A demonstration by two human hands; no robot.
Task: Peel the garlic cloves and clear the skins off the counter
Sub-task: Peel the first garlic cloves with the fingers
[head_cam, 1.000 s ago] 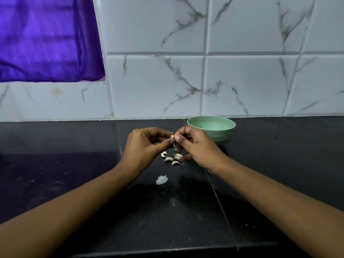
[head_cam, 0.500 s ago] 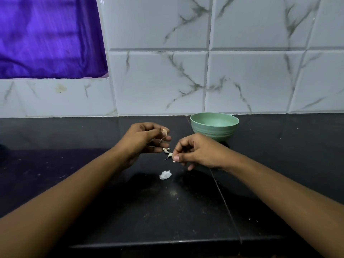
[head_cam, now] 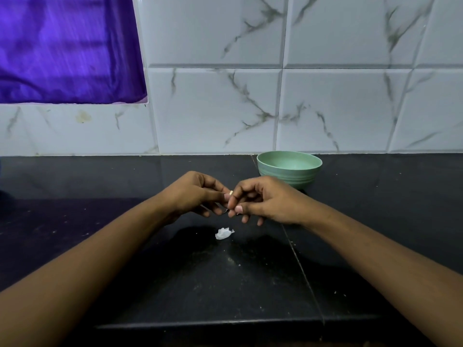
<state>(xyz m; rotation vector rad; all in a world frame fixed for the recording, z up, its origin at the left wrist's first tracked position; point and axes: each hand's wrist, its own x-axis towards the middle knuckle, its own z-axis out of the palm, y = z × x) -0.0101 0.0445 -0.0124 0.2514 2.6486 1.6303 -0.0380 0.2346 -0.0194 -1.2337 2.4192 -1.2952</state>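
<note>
Left hand (head_cam: 195, 194): fingers curled, thumb and forefinger pinching a small pale garlic clove (head_cam: 231, 192) above the table (head_cam: 225, 284).
Right hand (head_cam: 265, 199): fingers curled, fingertips pinching the same clove from the other side.
Skin scrap (head_cam: 223, 233): 1 white papery piece lying on the dark table, just in front of both hands.
Bowl (head_cam: 288, 180): green, upright, behind the right hand, near the tiled wall (head_cam: 325, 108).

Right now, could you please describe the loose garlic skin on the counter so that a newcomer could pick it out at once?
On the black counter, look beside the green bowl to where the left hand and right hand pinch a garlic clove. Nearer the camera than the hands lies the garlic skin, the only crumpled white scrap on the dark stone.
</note>
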